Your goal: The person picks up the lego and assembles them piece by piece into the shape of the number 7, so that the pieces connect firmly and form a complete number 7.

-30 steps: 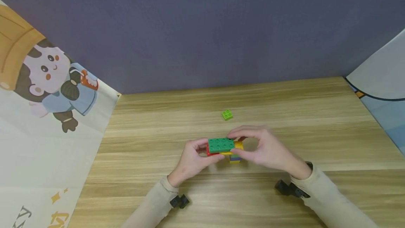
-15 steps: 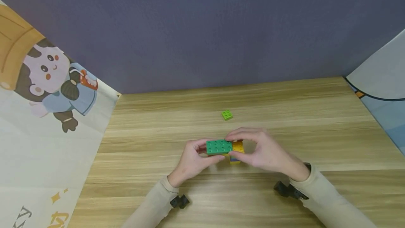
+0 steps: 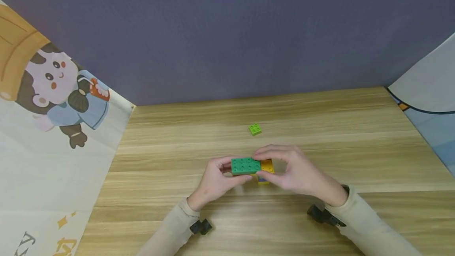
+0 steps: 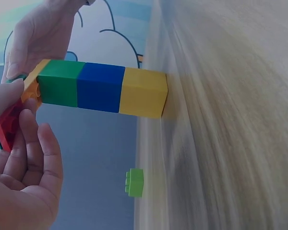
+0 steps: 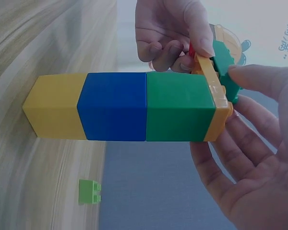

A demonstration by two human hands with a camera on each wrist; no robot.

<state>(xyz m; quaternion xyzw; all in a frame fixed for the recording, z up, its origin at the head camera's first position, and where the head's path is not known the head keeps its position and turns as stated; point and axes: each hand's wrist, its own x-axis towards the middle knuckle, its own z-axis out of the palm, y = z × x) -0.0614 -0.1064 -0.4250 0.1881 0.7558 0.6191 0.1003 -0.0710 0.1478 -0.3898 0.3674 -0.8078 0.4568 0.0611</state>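
Note:
A tower of a yellow block (image 5: 55,108), a blue block (image 5: 115,106) and a green block (image 5: 180,106) stands on the table, topped by a thin orange brick (image 3: 267,165) that juts out to the left. Under that overhang sits a red brick (image 4: 8,125), which my left hand (image 3: 216,179) grips with the thumb over the orange edge. My right hand (image 3: 296,169) pinches a long green studded brick (image 3: 245,166) between thumb and fingers. It lies over the left part of the orange brick, looking slightly tilted in the right wrist view.
Behind the tower, a small lime-green brick (image 3: 254,129) with studs lies on the wooden table (image 3: 170,129). A dark blue-grey panel (image 3: 227,38) rises at the back edge. Printed cartoon panels flank the table on both sides.
The green studded brick has shifted left and a little toward me with my right hand, baring the orange brick's right end and covering the red. My left hand stays in place.

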